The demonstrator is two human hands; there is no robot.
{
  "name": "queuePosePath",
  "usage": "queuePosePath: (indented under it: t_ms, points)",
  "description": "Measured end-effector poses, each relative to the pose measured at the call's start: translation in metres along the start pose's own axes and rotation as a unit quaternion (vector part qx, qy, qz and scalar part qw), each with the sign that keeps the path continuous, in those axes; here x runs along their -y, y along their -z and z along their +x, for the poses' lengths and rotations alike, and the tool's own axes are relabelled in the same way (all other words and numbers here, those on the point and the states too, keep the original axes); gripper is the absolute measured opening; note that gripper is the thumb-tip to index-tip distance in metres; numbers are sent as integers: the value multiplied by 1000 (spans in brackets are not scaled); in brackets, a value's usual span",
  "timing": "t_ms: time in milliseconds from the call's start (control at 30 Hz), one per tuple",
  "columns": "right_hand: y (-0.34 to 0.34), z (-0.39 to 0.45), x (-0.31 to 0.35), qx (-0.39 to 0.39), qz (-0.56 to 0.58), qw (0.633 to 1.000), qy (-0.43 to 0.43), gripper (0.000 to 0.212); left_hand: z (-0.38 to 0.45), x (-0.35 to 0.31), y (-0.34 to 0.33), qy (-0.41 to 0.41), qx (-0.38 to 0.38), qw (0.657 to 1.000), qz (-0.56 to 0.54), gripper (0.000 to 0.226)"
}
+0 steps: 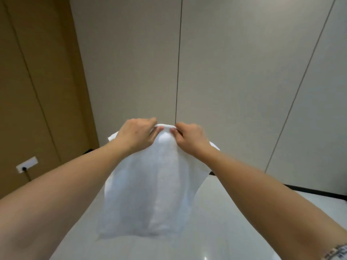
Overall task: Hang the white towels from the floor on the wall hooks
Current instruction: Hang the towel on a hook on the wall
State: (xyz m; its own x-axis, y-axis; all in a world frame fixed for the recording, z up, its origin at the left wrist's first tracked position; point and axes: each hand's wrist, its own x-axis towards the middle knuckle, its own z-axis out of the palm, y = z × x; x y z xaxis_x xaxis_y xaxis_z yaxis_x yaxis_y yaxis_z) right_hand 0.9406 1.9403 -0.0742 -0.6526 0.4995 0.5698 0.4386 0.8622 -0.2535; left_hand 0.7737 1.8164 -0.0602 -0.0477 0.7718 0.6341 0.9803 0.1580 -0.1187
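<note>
A white towel [150, 184] hangs in front of the pale wall, its top edge bunched between my two hands. My left hand [136, 134] pinches the top edge from the left. My right hand [189, 136] pinches it from the right, close beside the left. The short stretch of towel between them sits right against the dark vertical seam of the wall. The towel's body drapes down over the glossy floor. Any hook behind the towel's top is hidden by the cloth and my fingers.
The pale wall panels [234, 81] carry dark vertical seams. A brown panel wall [37, 91] stands at the left with a white socket [26, 164] and a plugged cable low on it. The glossy white floor [234, 212] meets a dark skirting at the right.
</note>
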Motion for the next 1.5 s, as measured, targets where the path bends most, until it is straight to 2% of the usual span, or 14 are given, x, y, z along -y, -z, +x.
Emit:
queuePosePath:
  t_ms: [267,567,967,1267,1500]
  points:
    - [-125,207,70,31,69,990,121,29,38,201,-20,99,2,988,116,36]
    - [-283,360,191,48,110,970,210,36,15,413,-45,191,15,959,207,36]
    - [-471,577,380,57,136,958,246,34,12,726,-52,256,43,934,247,38]
    - [-621,707,481,91,161,936,300,42,-5,912,-95,306,52,903,297,42]
    - [-740,810,562,146,214,898,355,41,-18,1044,-127,379,62,865,323,40]
